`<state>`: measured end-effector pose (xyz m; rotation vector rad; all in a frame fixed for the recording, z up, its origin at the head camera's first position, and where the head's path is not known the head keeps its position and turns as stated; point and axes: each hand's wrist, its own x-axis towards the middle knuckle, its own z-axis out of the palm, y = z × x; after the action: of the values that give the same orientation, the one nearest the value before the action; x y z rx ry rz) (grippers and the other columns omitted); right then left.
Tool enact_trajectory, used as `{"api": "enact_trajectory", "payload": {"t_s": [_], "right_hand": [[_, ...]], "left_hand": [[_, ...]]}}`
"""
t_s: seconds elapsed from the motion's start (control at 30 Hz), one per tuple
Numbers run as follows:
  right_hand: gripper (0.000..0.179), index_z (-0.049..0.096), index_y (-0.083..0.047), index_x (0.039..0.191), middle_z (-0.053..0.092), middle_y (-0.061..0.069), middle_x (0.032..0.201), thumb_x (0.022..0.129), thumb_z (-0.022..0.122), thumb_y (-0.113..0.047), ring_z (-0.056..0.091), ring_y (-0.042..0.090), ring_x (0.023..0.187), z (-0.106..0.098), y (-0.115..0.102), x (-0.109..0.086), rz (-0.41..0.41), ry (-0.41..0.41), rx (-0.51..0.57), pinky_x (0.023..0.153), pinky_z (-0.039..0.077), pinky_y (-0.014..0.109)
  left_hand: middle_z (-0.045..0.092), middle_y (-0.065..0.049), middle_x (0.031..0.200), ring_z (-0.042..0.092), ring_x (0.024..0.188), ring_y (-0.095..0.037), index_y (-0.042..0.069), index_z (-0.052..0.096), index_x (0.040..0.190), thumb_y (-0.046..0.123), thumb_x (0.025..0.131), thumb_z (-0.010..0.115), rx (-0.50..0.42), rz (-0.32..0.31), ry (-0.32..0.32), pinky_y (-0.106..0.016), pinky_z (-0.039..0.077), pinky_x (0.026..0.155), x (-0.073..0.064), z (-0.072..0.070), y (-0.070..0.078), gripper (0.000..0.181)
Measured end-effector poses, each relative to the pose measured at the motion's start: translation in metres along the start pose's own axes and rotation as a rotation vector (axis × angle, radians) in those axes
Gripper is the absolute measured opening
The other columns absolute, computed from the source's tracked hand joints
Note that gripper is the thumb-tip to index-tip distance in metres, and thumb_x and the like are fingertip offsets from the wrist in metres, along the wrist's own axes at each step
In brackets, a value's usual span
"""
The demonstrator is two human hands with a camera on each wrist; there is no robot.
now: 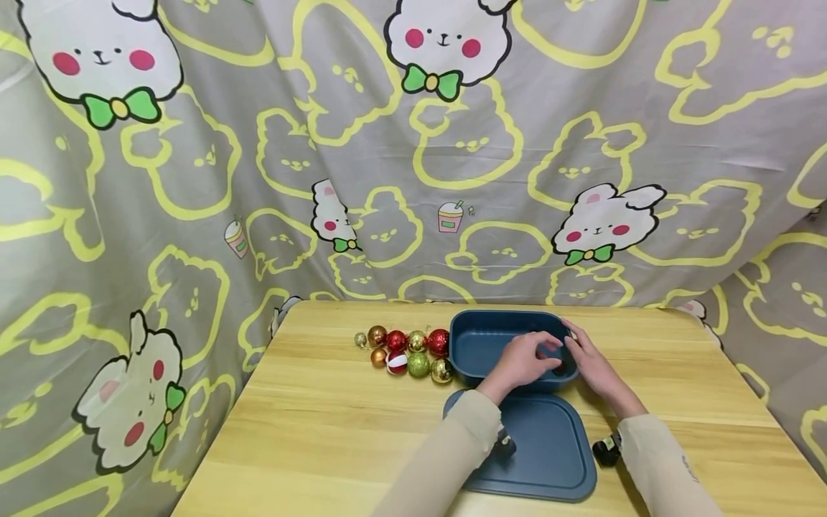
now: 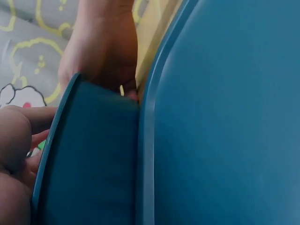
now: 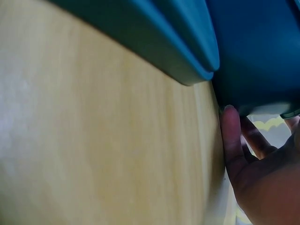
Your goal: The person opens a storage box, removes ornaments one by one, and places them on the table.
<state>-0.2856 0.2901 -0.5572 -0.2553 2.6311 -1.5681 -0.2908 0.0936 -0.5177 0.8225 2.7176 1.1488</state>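
A dark blue rectangular box (image 1: 481, 341) stands upright on the table with its top uncovered. Over its right part reaches my left hand (image 1: 526, 359), thumb and fingers spread apart inside the rim; the fingertips are partly hidden. In the left wrist view, that left hand (image 2: 16, 154) shows behind the box wall (image 2: 89, 154). My right hand (image 1: 594, 366) rests along the box's outer right end, its fingers fairly straight. From the right wrist view, the right hand (image 3: 262, 173) has a fingertip at the lower corner of the box (image 3: 258, 61).
A matching blue lid (image 1: 543, 449) lies flat in front of the box, partly under my left forearm. Several shiny ball ornaments (image 1: 418, 364) in red, gold and green sit left of the box. A patterned curtain (image 1: 388, 143) hangs behind the wooden table (image 1: 310, 431).
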Motion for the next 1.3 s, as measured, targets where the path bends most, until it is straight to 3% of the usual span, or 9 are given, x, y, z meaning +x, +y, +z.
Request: {"api": "enact_trajectory", "payload": {"t_s": [0.27,0.5,0.73,1.0,1.3], "right_hand": [[0.063,0.012,-0.010,0.167,0.006,0.028,0.171,0.115,0.025,-0.043,0.007,0.057,0.154,-0.002,0.001,0.000,-0.002,-0.004,0.028,0.118,0.010,0.079],[0.060,0.014,-0.007,0.166,0.007,0.029,0.171,0.115,0.026,-0.038,0.005,0.056,0.154,-0.002,-0.001,0.001,-0.023,0.009,0.042,0.118,0.008,0.078],[0.061,0.013,-0.009,0.167,0.006,0.029,0.170,0.115,0.026,-0.039,0.006,0.056,0.154,-0.001,0.001,0.000,-0.001,0.012,0.025,0.119,0.009,0.078],[0.061,0.013,-0.011,0.167,0.007,0.029,0.170,0.115,0.026,-0.040,0.008,0.056,0.154,0.000,0.000,-0.001,0.001,0.005,0.034,0.119,0.011,0.076],[0.061,0.012,-0.012,0.167,0.008,0.030,0.170,0.115,0.026,-0.041,0.011,0.057,0.153,0.000,0.001,-0.002,0.008,0.011,0.019,0.119,0.013,0.076]], "left_hand": [[0.075,0.010,0.114,0.067,0.107,-0.006,0.024,0.071,0.126,0.030,0.096,0.076,0.073,-0.092,-0.088,-0.020,0.053,0.091,0.011,0.011,0.008,0.032],[0.073,0.014,0.109,0.065,0.102,-0.002,0.029,0.073,0.123,0.034,0.093,0.079,0.162,-0.130,-0.136,-0.021,0.052,0.092,0.016,0.012,0.008,0.031],[0.075,0.020,0.104,0.065,0.098,0.001,0.032,0.078,0.115,0.034,0.094,0.078,0.226,-0.126,-0.175,-0.023,0.052,0.093,0.015,0.011,0.011,0.020],[0.074,0.021,0.092,0.063,0.088,0.000,0.031,0.080,0.098,0.029,0.092,0.080,0.240,-0.138,-0.146,-0.019,0.050,0.085,0.014,0.013,0.010,0.006],[0.074,0.018,0.091,0.063,0.086,0.001,0.027,0.080,0.098,0.023,0.093,0.079,0.214,-0.125,-0.115,-0.015,0.050,0.082,0.015,0.015,0.008,0.006]]}}
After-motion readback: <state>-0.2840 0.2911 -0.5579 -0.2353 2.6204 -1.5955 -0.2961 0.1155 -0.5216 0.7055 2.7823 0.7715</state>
